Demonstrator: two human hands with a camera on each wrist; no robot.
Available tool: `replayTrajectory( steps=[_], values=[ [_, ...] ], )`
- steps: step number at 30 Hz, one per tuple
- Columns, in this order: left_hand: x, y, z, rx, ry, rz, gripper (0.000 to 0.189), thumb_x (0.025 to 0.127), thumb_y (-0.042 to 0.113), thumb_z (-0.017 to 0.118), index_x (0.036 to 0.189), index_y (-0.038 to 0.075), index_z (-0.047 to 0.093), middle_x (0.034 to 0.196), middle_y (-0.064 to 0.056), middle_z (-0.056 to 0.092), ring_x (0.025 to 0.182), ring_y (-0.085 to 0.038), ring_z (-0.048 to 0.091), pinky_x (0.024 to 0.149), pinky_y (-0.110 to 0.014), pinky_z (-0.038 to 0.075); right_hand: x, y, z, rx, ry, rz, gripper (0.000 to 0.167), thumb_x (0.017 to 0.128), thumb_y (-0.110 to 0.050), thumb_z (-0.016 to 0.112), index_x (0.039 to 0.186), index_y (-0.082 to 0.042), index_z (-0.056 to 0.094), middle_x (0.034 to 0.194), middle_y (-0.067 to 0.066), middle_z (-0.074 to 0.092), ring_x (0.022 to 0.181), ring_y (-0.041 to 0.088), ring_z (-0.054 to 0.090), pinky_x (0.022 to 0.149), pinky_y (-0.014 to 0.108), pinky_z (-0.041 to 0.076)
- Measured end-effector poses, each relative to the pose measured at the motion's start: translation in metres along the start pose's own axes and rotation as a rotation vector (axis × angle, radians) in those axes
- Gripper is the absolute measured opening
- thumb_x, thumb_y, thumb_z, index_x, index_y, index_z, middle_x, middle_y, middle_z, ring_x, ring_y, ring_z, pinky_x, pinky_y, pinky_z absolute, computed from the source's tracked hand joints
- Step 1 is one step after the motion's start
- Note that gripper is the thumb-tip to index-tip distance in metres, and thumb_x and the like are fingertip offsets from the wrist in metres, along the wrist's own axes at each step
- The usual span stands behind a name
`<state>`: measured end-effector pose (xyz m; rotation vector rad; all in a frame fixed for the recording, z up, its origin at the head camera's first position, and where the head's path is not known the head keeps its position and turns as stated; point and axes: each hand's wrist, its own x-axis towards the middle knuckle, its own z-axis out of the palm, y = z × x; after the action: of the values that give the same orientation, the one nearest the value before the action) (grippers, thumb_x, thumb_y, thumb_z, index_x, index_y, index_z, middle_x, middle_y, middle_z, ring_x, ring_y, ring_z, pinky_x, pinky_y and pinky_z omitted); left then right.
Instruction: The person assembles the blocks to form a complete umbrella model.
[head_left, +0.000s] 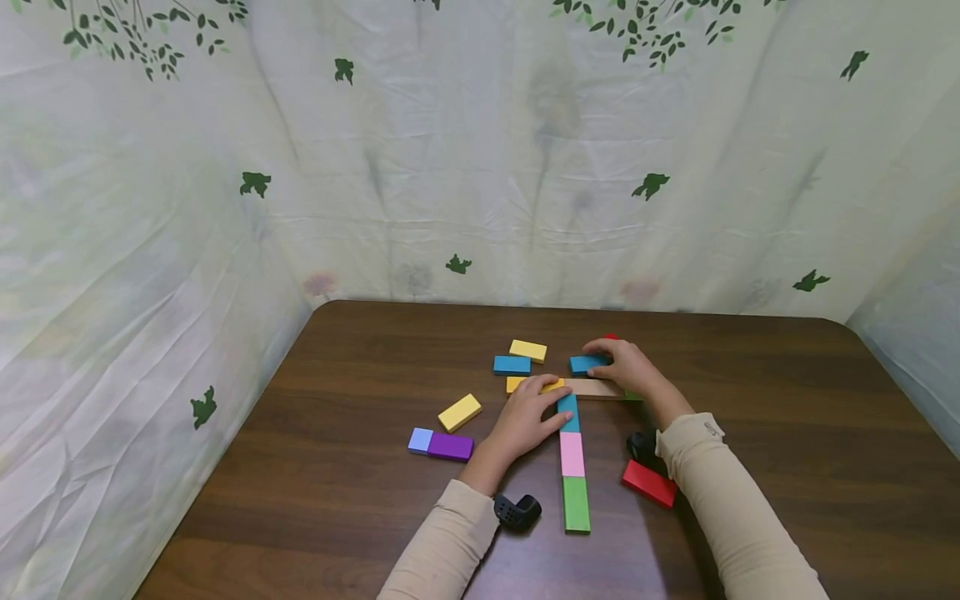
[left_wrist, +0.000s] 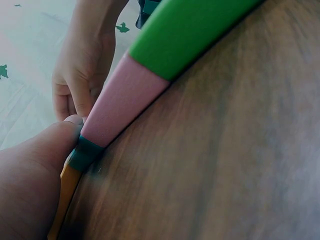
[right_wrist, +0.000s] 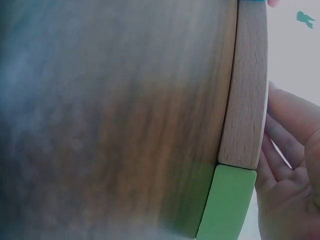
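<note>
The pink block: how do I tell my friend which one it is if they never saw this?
Start at the big brown table and find the left hand. Next to it, a line runs toward the bottom of the head picture: a blue block, then the pink block, then a green block. It's the only pink one in sight.

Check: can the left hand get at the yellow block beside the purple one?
Likely yes: only bare table shows between the left hand and that yellow block in the head view, and nothing covers the block.
</note>
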<state>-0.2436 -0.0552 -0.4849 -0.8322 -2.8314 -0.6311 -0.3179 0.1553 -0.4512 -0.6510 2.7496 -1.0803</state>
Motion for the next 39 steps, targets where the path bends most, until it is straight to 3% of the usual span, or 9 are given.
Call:
replayTrajectory(
  steps=[10, 14, 19, 27, 39],
  values=[
    [0.0002, -0.0001, 0.0005, 0.008, -0.006, 0.001, 0.045, 0.089, 0.044, 0.05, 0.129, 0.024, 0.051, 0.132, -0.002, 0.041, 0.123, -0.02, 0.033, 0.098, -0.038, 0.031, 0.0018, 0.0013, 0.0001, -0.04, -0.033, 0.019, 0.035, 0.082, -0.008, 0.065, 0.115, 0.0, 0.058, 0.113, 0.018, 0.056, 0.103, 0.033, 0.049, 0.088, 0.048, 0.038],
    [0.0002, 0.0, 0.0004, 0.01, -0.001, 0.005, 0.045, 0.089, 0.044, 0.05, 0.129, 0.024, 0.051, 0.132, -0.002, 0.041, 0.122, -0.019, 0.033, 0.098, -0.037, 0.031, 0.0026, 0.0008, -0.0002, -0.026, -0.012, 0.027, 0.034, 0.082, -0.009, 0.065, 0.115, -0.001, 0.059, 0.113, 0.017, 0.056, 0.104, 0.033, 0.049, 0.088, 0.048, 0.038],
    [0.0, 0.0, 0.0004, 0.005, 0.004, 0.004, 0.045, 0.089, 0.043, 0.051, 0.129, 0.024, 0.051, 0.131, -0.002, 0.041, 0.122, -0.02, 0.033, 0.098, -0.038, 0.031, 0.0038, 0.0006, 0.0002, 0.036, 0.054, 0.019, 0.035, 0.082, -0.011, 0.066, 0.115, -0.001, 0.057, 0.115, 0.018, 0.055, 0.102, 0.032, 0.05, 0.086, 0.047, 0.04],
    [-0.0002, -0.0012, 0.0017, 0.005, 0.008, 0.007, 0.045, 0.089, 0.043, 0.051, 0.129, 0.024, 0.051, 0.131, -0.003, 0.041, 0.122, -0.019, 0.034, 0.097, -0.037, 0.032, 0.0048, -0.0028, -0.0011, 0.095, 0.142, -0.002, 0.034, 0.082, -0.013, 0.067, 0.113, -0.002, 0.059, 0.114, 0.018, 0.053, 0.087, 0.028, 0.049, 0.075, 0.04, 0.043],
    [-0.0003, -0.0001, 0.0005, 0.0, -0.004, 0.0, 0.045, 0.089, 0.043, 0.05, 0.13, 0.024, 0.05, 0.132, -0.003, 0.041, 0.123, -0.019, 0.033, 0.098, -0.037, 0.031, 0.0012, -0.0062, -0.0049, 0.275, 0.173, 0.008, 0.038, 0.083, -0.013, 0.065, 0.116, 0.002, 0.057, 0.113, 0.019, 0.055, 0.094, 0.029, 0.056, 0.077, 0.041, 0.047]
  ],
)
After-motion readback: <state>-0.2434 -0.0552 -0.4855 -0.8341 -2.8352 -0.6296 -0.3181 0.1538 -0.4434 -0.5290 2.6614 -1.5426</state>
